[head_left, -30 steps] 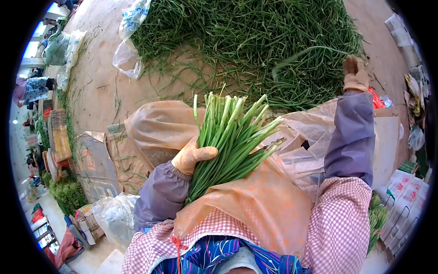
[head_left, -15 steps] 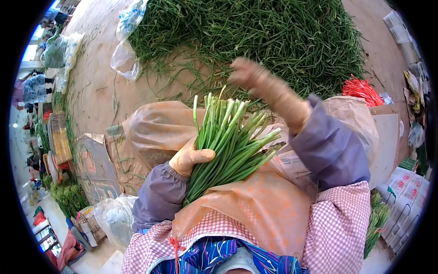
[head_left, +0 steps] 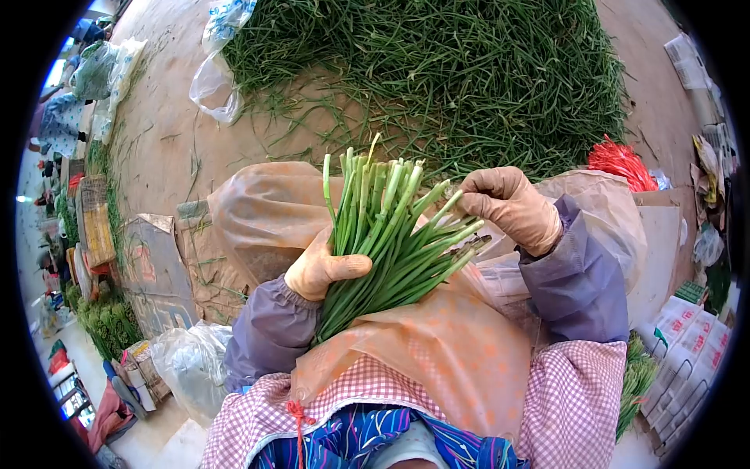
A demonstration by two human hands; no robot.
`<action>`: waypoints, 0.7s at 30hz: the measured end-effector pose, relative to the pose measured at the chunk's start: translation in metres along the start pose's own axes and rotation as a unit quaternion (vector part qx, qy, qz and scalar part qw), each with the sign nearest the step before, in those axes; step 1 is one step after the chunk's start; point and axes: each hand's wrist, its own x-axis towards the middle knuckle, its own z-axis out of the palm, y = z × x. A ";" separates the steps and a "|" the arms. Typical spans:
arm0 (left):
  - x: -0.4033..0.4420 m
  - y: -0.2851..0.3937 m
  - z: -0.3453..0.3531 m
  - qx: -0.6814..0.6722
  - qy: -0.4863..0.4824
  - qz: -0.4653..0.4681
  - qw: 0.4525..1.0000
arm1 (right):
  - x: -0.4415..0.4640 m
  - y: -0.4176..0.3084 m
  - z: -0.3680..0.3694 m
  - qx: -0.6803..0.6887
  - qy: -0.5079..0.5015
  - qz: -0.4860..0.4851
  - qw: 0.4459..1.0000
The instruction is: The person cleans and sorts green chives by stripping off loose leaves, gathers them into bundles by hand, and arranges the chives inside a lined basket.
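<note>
In a tan glove, my left hand (head_left: pixel 324 268) is wrapped round a bunch of long green stalks (head_left: pixel 383 250), its thumb lying across the front. The pale cut ends fan out upward and to the right, and the lower part rests against my translucent orange-patterned apron (head_left: pixel 437 336). My right hand (head_left: pixel 512 209), gloved too, is closed in a pinch at the tip of one stalk on the bunch's right side. The fingertips hide exactly how that tip is held.
Ahead lies a large heap of loose green stalks (head_left: pixel 469 86) on the brown floor covering (head_left: pixel 156 172). Red ties (head_left: pixel 621 162) are at the right; a plastic bag (head_left: pixel 219 90) is at the upper left. Stacked white boxes (head_left: pixel 691 336) stand at the lower right. Other people are at the far left.
My right hand has come down from above the heap to the bunch's right side and pinched a stalk tip. My left hand still holds the bunch in nearly the same place.
</note>
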 end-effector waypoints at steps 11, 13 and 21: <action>0.000 -0.003 -0.014 0.021 -0.075 -0.012 0.997 | 0.030 -0.014 -0.132 0.110 0.311 -0.063 0.942; 0.003 0.002 -0.004 0.018 -0.085 -0.007 0.996 | 0.044 -0.027 -0.051 0.032 0.141 -0.006 0.989; 0.006 0.001 -0.004 0.035 -0.090 -0.003 0.995 | 0.084 -0.035 0.012 -0.068 -0.027 -0.084 0.994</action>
